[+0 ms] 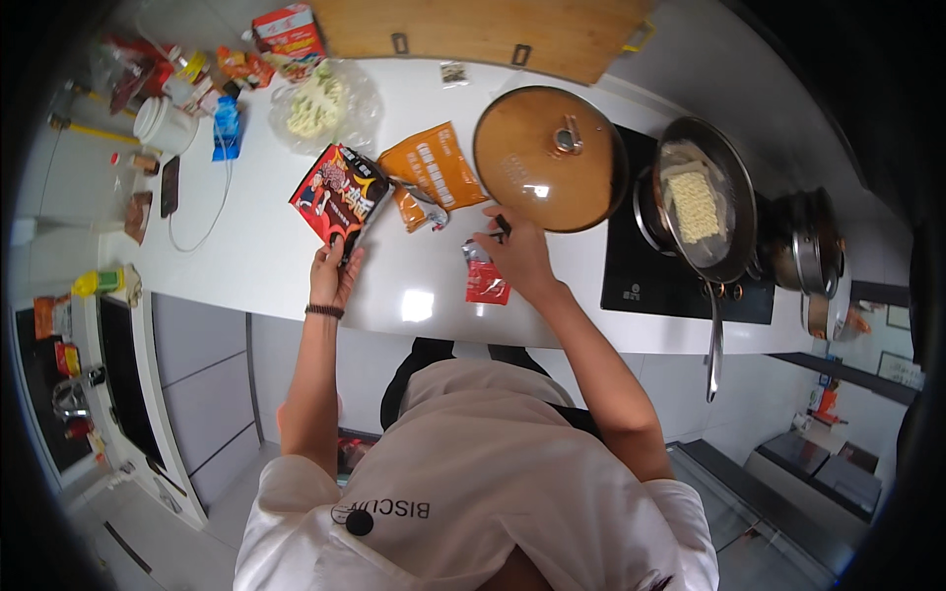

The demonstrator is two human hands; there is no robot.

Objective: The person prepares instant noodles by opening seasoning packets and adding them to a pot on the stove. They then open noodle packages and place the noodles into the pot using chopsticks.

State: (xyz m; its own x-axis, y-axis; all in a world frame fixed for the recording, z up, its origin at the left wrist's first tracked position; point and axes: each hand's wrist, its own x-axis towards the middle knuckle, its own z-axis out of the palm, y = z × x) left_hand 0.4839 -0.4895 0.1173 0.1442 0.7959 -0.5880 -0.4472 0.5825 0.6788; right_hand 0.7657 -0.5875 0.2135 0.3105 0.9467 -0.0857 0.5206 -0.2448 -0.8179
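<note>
My left hand [335, 275] grips the lower corner of a red and black printed food packet [344, 193] over the white counter. My right hand [521, 251] is by the near edge of the glass pan lid [550, 159], its fingers around a small dark piece that I cannot identify. Just below those fingers lies a red and silver sachet [487, 282]. Between the hands are an orange packet [437, 166] and a smaller orange and silver sachet [420, 207]. A block of dry noodles [693, 207] rests in the frying pan [739, 221] at the right.
The pan stands on a black cooktop [628, 284], its handle [715, 347] reaching past the counter's front edge. A stacked pot [805, 240] is farther right. Behind are a bag of cauliflower [318, 109] and a wooden board [473, 29]. A phone [170, 186] with a cable lies left.
</note>
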